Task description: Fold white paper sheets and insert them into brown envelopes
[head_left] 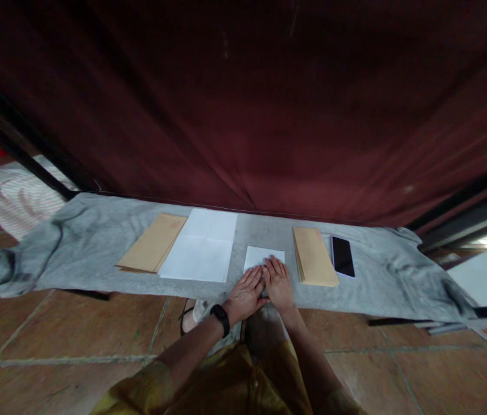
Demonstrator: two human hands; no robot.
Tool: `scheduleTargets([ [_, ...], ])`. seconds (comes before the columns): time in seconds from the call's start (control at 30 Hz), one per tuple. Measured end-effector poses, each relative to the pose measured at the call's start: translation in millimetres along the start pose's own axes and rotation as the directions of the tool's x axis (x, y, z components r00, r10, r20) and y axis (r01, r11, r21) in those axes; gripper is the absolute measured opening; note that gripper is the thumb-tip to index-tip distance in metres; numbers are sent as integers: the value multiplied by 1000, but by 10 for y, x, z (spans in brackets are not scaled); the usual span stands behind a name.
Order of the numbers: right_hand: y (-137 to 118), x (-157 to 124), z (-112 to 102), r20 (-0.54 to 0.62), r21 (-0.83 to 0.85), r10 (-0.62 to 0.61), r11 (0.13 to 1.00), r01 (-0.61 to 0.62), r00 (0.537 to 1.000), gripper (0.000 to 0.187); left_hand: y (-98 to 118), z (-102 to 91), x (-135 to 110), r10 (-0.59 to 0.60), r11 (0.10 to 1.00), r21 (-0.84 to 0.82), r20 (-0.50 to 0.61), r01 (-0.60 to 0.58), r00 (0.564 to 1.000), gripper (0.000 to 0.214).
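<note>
A small white rectangle of paper [264, 253], apparently folded, lies near the front edge of the cloth-covered table. Both my hands press flat on its near part. My left hand [246, 293], with a dark band on the wrist, has its fingers stretched out over the paper. Beside it, my right hand [278, 285] lies with fingers extended, the two hands touching. To the left sits a stack of white sheets [202, 245] with a crease across it. Brown envelopes [153, 242] rest further left, partly under the sheets. Another stack of brown envelopes [314, 256] is right of my hands.
A phone [342, 256] with a dark screen lies right of the envelopes. Grey cloth [381, 268] covers the narrow table, rumpled at both ends. A dark red curtain [243, 144] hangs behind it. Black metal bars [22, 153] stand at the sides.
</note>
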State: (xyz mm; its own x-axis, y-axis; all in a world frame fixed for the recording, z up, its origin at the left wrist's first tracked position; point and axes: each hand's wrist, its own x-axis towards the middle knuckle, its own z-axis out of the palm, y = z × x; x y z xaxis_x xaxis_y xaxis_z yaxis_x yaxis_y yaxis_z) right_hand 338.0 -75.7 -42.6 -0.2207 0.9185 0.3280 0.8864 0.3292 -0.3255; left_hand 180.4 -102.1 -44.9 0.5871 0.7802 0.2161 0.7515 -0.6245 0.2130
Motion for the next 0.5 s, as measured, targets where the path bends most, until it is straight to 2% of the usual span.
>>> scheduleTargets([
  [0.23,111,-50,20,13,-126,-2,992,4,1000,48,-87,-126,-141,17,999,45,56,-19,998,73],
  [0.5,213,-156,115,-60,-191,33,981,-44,998,49,-166,-171,-339,-40,996,79,59,35,997,81],
])
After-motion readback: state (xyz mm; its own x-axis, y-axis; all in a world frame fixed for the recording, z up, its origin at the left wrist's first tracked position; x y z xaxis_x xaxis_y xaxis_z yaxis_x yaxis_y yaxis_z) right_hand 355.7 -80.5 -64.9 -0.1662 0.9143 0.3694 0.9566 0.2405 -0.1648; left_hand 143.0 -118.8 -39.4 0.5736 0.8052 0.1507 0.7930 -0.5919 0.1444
